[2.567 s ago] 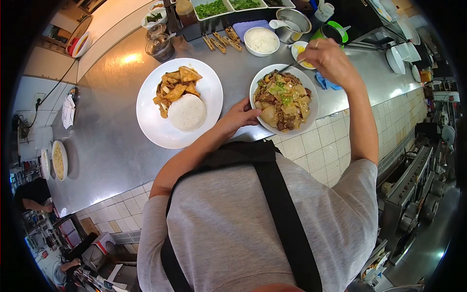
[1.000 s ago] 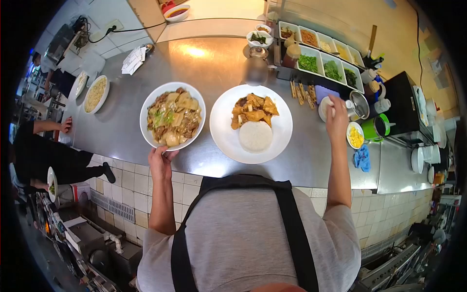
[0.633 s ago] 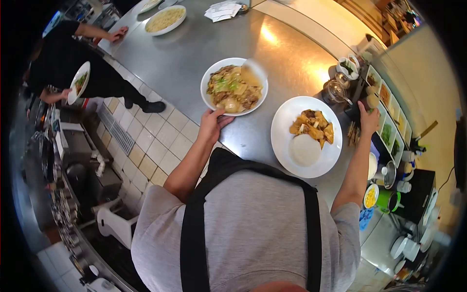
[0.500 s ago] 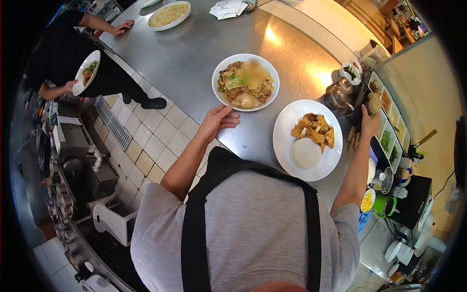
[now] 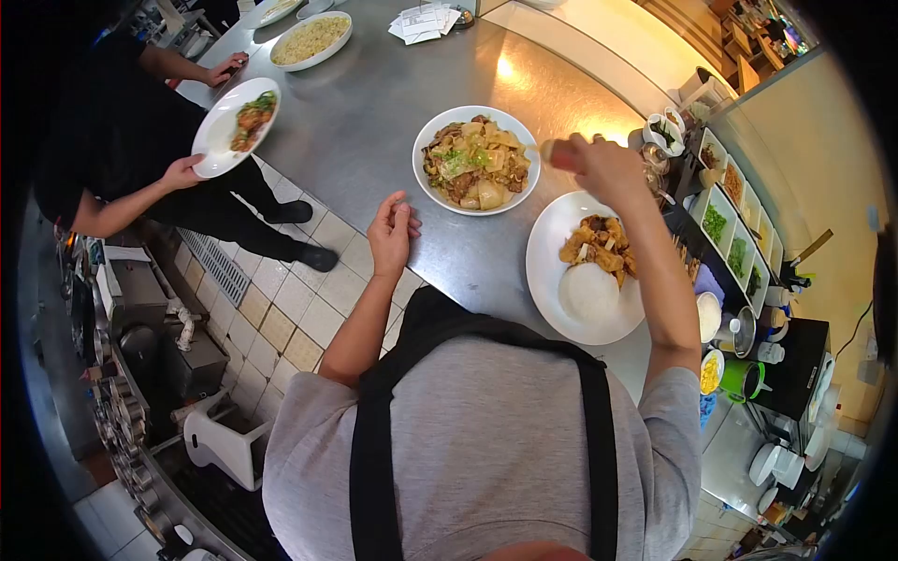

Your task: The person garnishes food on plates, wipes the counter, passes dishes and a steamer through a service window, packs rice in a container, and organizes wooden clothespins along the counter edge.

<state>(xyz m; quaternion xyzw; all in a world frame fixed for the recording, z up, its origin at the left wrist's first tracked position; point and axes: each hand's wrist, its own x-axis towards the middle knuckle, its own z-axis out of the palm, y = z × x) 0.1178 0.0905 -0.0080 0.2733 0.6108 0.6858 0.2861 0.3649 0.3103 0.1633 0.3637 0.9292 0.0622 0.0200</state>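
Your right hand (image 5: 613, 173) is gripping a small brown bottle with a pale top (image 5: 562, 155), blurred and tilted toward the deep, round white bowl (image 5: 418, 159) of flat pale pieces, brown meat and green bits. Your left hand (image 5: 391, 234) is hanging loosely open near the bowl's lower left side; I cannot tell if it is touching the shiny grey steel counter (image 5: 374, 122). A wide, round white plate (image 5: 545, 254) is sitting below your right wrist, holding white rice (image 5: 587, 293) and brown chunks (image 5: 592, 245). Farther off, white paper slips (image 5: 424, 22) are lying on the counter, their print too small for reading. To the left, a person in black (image 5: 112, 131) is holding a white plate of food (image 5: 213, 140).
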